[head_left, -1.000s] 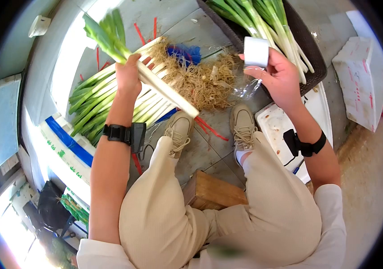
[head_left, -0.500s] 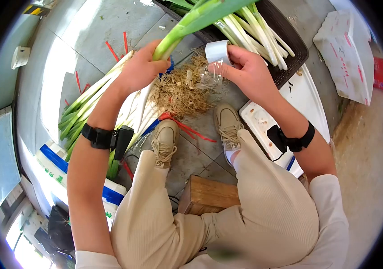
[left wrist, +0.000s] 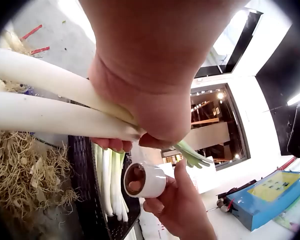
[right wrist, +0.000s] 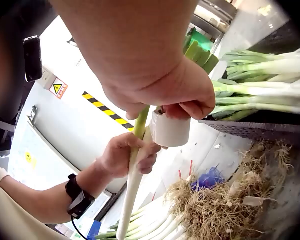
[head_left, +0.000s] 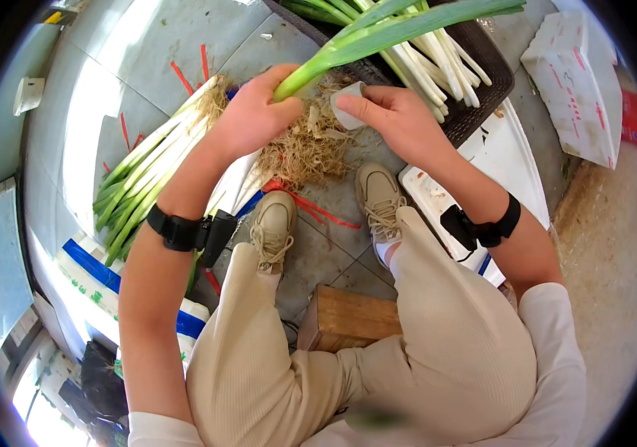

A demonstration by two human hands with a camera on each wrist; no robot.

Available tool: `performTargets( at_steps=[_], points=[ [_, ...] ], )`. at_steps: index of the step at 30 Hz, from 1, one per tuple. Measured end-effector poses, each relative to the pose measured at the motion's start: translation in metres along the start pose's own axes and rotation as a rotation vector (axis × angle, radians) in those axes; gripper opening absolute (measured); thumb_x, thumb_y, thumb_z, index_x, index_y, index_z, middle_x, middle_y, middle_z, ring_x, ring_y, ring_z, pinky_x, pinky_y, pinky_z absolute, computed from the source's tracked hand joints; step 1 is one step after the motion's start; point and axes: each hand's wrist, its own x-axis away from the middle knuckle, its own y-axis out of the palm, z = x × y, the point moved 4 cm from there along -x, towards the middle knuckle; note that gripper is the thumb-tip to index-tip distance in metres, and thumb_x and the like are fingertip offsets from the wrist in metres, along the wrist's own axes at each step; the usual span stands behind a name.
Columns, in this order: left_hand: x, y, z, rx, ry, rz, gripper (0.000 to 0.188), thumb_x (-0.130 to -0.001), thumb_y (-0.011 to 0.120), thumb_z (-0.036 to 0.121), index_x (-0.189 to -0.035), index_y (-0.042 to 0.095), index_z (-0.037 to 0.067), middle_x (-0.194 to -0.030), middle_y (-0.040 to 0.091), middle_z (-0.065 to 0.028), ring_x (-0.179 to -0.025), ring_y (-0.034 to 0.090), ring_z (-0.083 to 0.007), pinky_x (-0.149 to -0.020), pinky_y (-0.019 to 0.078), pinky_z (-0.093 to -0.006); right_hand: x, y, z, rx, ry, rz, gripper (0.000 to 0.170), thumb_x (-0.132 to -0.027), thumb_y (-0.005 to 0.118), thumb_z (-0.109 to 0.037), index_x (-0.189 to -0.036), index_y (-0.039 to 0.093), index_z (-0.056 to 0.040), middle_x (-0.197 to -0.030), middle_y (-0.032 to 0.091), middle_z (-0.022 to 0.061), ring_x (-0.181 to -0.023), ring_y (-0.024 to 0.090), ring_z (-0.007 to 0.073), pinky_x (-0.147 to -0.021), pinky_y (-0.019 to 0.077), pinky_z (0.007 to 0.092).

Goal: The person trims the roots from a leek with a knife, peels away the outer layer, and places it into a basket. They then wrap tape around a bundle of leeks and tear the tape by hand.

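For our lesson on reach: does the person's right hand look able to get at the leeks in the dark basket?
Probably yes: the leeks lie in the open basket near the right hand, but that hand would likely have to release the white roll first.

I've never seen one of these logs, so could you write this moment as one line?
left hand: grips leeks | right hand: holds tape roll | basket: holds more leeks | roots: heaped on floor

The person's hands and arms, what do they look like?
The left hand and right hand are bare, without gloves. Each arm wears a black strap with a small dark box; a thin dark cable hangs from the left box. The short sleeves are white.
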Motion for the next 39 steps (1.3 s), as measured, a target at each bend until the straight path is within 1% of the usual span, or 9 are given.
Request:
performTargets(
  at_steps=[5, 7, 10, 15, 23, 24, 27, 34, 39],
  points=[
    [0.007, 0.004, -0.006, -0.053, 0.069, -0.015, 0.047, -0.083, 0.061, 0.014, -0.128, 0.053, 0.002, -0.083, 0.058, -0.0008, -0.064, 0.054, -0.0088, -0.057, 0.0452, -0.0253, -0.002, 0.011, 0.006, -0.082, -0.003, -0.006, 0.056, -0.087, 0.069, -0.052, -0.071, 0.062, 0.0005, -0.059, 0.047, 0.0005, -0.058, 0.040, 0.0102, -0.055, 0.0356, 0.0310],
    [0.011, 0.001, -0.009, -0.041, 0.043, -0.019, 0.048, -0.083, 0.063, 0.015, -0.128, 0.054, 0.002, -0.082, 0.058, -0.0007, -0.064, 0.054, -0.0088, -0.057, 0.0453, -0.0252, 0.001, 0.017, 0.005, -0.275, -0.096, -0.046, 0.041, -0.090, 0.071, -0.040, -0.092, 0.070, 0.0009, -0.072, 0.060, -0.0013, -0.066, 0.049, 0.0060, -0.061, 0.0417, 0.0271],
    [0.017, -0.003, -0.004, -0.047, -0.015, -0.025, 0.051, -0.081, 0.069, 0.019, -0.127, 0.056, 0.002, -0.082, 0.058, -0.0002, -0.065, 0.055, -0.0085, -0.057, 0.0454, -0.0251, 0.007, 0.018, -0.001, -0.401, -0.090, -0.112, 0.038, -0.091, 0.072, -0.030, -0.112, 0.069, 0.0013, -0.090, 0.069, 0.0001, -0.079, 0.059, 0.0048, -0.072, 0.0472, 0.0243],
    [0.019, -0.007, -0.009, 0.085, -0.029, -0.080, 0.058, -0.074, 0.085, 0.036, -0.116, 0.063, 0.003, -0.085, 0.065, -0.0022, -0.064, 0.057, -0.0088, -0.057, 0.0470, -0.0254, 0.007, 0.017, 0.000, -0.429, -0.063, -0.158, 0.034, -0.089, 0.073, -0.022, -0.112, 0.068, 0.0012, -0.098, 0.072, 0.0035, -0.086, 0.063, 0.0060, -0.079, 0.0489, 0.0239],
    [0.013, -0.014, 0.006, 0.134, 0.020, -0.012, 0.048, -0.072, 0.088, 0.023, -0.110, 0.066, 0.005, -0.097, 0.069, -0.0024, -0.069, 0.059, -0.0066, -0.059, 0.0488, -0.0251, 0.007, 0.022, 0.006, -0.332, -0.128, -0.112, 0.033, -0.083, 0.079, -0.020, -0.108, 0.069, -0.0005, -0.092, 0.071, 0.0040, -0.081, 0.063, 0.0077, -0.075, 0.0494, 0.0254],
    [0.011, -0.015, 0.006, 0.122, 0.013, -0.040, 0.051, -0.075, 0.086, 0.019, -0.118, 0.062, 0.004, -0.107, 0.068, -0.0056, -0.072, 0.060, -0.0072, -0.059, 0.0493, -0.0230, 0.005, 0.022, 0.007, -0.291, -0.137, -0.100, 0.034, -0.081, 0.080, -0.021, -0.106, 0.069, -0.0008, -0.090, 0.071, 0.0040, -0.079, 0.062, 0.0077, -0.074, 0.0492, 0.0256],
    [0.006, -0.014, 0.005, 0.160, -0.011, -0.078, 0.048, -0.077, 0.085, 0.016, -0.117, 0.062, 0.005, -0.109, 0.067, -0.0053, -0.072, 0.060, -0.0071, -0.059, 0.0492, -0.0232, 0.006, 0.020, 0.003, -0.253, -0.172, -0.046, 0.035, -0.079, 0.082, -0.023, -0.104, 0.070, -0.0020, -0.084, 0.069, 0.0036, -0.073, 0.059, 0.0079, -0.069, 0.0474, 0.0262],
    [0.000, -0.007, 0.008, 0.197, -0.002, -0.104, 0.043, -0.079, 0.082, 0.012, -0.116, 0.062, 0.004, -0.101, 0.069, -0.0046, -0.069, 0.060, -0.0065, -0.058, 0.0485, -0.0225, 0.004, 0.019, 0.010, -0.213, -0.169, 0.014, 0.035, -0.076, 0.083, -0.028, -0.102, 0.072, -0.0061, -0.074, 0.062, 0.0029, -0.062, 0.047, 0.0111, -0.058, 0.0385, 0.0284],
    [-0.003, -0.005, 0.012, 0.173, -0.007, -0.042, 0.044, -0.077, 0.082, 0.015, -0.113, 0.063, -0.001, -0.088, 0.071, -0.0057, -0.062, 0.059, -0.0078, -0.056, 0.0481, -0.0238, 0.000, 0.017, 0.017, -0.117, -0.242, 0.063, 0.040, -0.077, 0.081, -0.036, -0.103, 0.071, -0.0073, -0.077, 0.064, 0.0069, -0.064, 0.052, 0.0193, -0.061, 0.0419, 0.0329]
  ],
)
